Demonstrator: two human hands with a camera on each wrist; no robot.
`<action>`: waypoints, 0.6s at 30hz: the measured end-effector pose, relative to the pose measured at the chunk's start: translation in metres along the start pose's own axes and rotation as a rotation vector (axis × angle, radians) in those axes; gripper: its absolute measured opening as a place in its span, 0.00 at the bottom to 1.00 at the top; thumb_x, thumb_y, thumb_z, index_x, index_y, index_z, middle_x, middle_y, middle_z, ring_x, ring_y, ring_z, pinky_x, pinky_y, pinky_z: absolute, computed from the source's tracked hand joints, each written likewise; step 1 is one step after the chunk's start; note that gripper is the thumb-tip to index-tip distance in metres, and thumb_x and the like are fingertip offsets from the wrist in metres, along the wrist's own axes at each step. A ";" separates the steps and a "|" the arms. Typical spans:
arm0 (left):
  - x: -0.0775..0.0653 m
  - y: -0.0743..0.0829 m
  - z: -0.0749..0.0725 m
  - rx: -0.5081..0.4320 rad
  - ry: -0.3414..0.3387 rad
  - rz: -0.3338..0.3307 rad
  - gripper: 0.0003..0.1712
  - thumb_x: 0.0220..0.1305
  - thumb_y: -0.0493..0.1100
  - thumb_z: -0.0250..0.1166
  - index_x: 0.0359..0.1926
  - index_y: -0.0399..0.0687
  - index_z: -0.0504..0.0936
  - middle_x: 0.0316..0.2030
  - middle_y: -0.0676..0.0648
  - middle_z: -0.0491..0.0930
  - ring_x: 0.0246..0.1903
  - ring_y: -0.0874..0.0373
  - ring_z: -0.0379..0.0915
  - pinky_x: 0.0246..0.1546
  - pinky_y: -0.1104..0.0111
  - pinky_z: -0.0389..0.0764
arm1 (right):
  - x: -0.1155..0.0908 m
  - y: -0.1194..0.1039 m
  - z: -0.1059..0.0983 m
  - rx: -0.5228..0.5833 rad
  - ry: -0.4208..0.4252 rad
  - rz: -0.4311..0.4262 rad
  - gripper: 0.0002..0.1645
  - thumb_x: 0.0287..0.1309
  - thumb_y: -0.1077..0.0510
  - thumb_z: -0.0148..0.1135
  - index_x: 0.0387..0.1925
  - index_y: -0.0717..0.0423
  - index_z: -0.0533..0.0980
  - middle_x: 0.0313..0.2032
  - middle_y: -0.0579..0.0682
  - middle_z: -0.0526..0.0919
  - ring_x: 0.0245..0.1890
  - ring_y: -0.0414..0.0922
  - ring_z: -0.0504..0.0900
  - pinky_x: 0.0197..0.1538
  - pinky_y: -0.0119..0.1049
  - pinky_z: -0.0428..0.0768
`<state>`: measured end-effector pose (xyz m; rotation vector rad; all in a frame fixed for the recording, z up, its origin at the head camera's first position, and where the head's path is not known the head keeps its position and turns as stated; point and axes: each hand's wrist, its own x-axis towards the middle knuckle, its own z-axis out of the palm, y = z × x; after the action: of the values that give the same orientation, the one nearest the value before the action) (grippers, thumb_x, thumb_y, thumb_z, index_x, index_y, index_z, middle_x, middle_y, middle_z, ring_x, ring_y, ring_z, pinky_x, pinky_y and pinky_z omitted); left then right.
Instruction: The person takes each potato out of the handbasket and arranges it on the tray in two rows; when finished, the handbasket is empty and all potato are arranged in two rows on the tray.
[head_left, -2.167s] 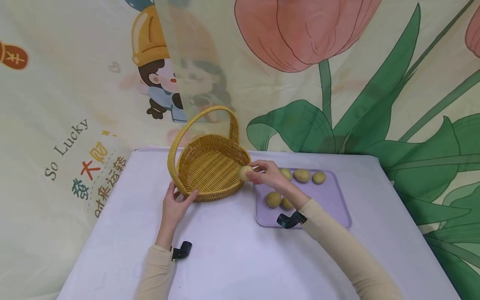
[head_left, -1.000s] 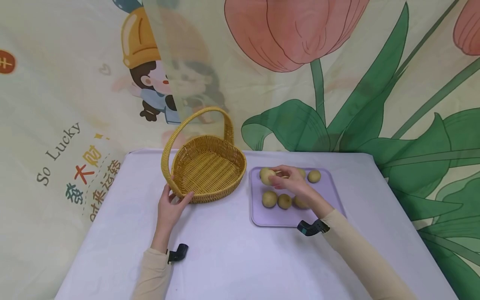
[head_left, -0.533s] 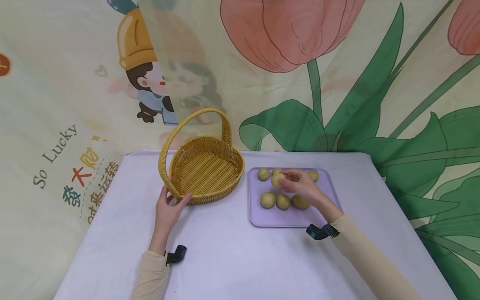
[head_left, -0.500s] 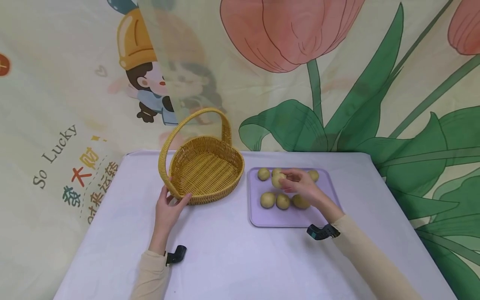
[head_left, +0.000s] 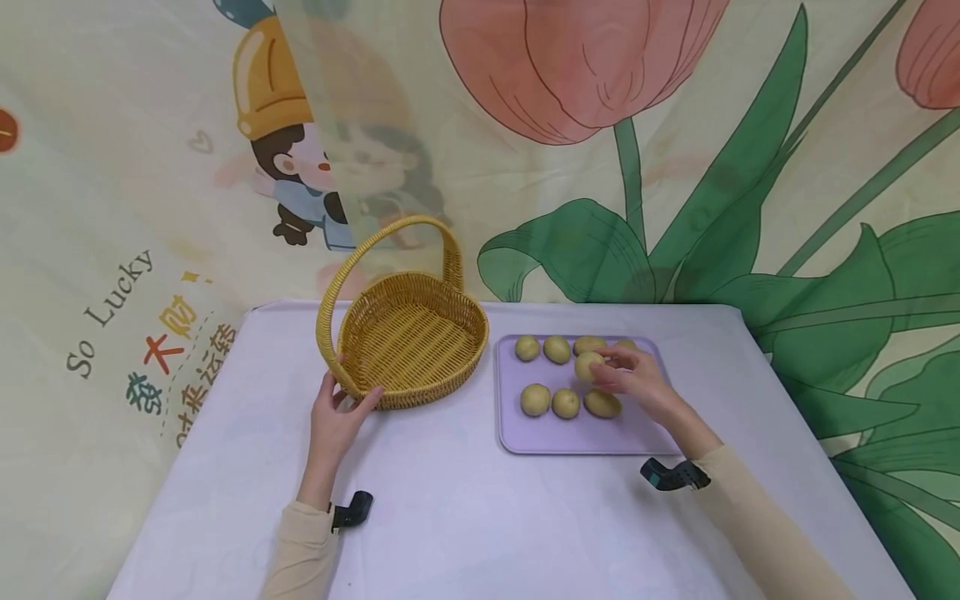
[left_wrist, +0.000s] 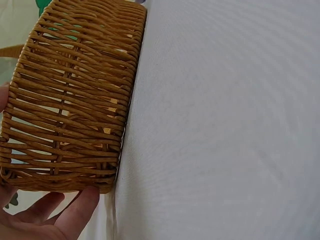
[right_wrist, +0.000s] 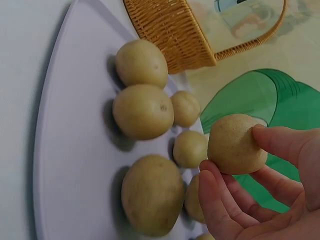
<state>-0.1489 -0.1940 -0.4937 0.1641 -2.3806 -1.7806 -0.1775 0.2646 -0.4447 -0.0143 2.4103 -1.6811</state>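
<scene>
My right hand (head_left: 647, 388) pinches a round, pale yellow potato (head_left: 588, 367) between thumb and fingertips, raised over the lilac tray (head_left: 555, 437). The right wrist view shows this potato (right_wrist: 236, 144) clear of the others. Three potatoes, one of them a potato (head_left: 535, 400) at the left end, line the tray's front row, and several more lie along its back edge. On the left, my left hand (head_left: 337, 427) grips the near left side of a wicker basket (head_left: 420, 398) with a tall arched handle. Only its woven floor shows inside. Fingertips (left_wrist: 82, 207) touch its side wall in the left wrist view.
A white cloth (head_left: 450, 508) covers the table, with basket and tray side by side near the back edge. Directly behind hangs a printed curtain (head_left: 570, 250) with tulips and a cartoon figure. Black cameras sit on both wrists.
My right hand has carried the potato from beside the basket's right rim rightward over the tray, uncovering potatoes beneath. My left hand stays on the basket. The head view has shifted slightly.
</scene>
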 end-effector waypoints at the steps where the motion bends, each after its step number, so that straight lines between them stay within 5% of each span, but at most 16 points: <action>1: 0.000 0.000 0.000 0.002 0.000 -0.001 0.49 0.60 0.45 0.73 0.76 0.55 0.55 0.72 0.42 0.58 0.62 0.42 0.65 0.59 0.55 0.77 | -0.002 0.002 -0.003 0.001 0.008 0.015 0.34 0.67 0.53 0.62 0.63 0.72 0.66 0.46 0.63 0.77 0.39 0.44 0.86 0.46 0.34 0.85; 11: -0.001 0.000 0.001 -0.001 -0.007 -0.021 0.50 0.60 0.47 0.72 0.77 0.57 0.54 0.69 0.40 0.59 0.63 0.40 0.63 0.60 0.51 0.75 | -0.018 0.024 -0.028 0.011 0.077 0.053 0.35 0.67 0.56 0.62 0.64 0.76 0.63 0.41 0.57 0.80 0.35 0.39 0.85 0.45 0.33 0.86; 18: -0.001 0.000 0.000 0.012 -0.010 -0.029 0.50 0.60 0.47 0.72 0.77 0.58 0.54 0.68 0.40 0.60 0.63 0.41 0.63 0.59 0.58 0.77 | -0.025 0.037 -0.036 -0.056 0.106 0.112 0.35 0.67 0.51 0.62 0.63 0.73 0.67 0.39 0.53 0.82 0.35 0.36 0.84 0.42 0.28 0.84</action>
<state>-0.1482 -0.1940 -0.4940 0.1932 -2.4088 -1.7842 -0.1554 0.3144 -0.4633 0.2025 2.4831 -1.6030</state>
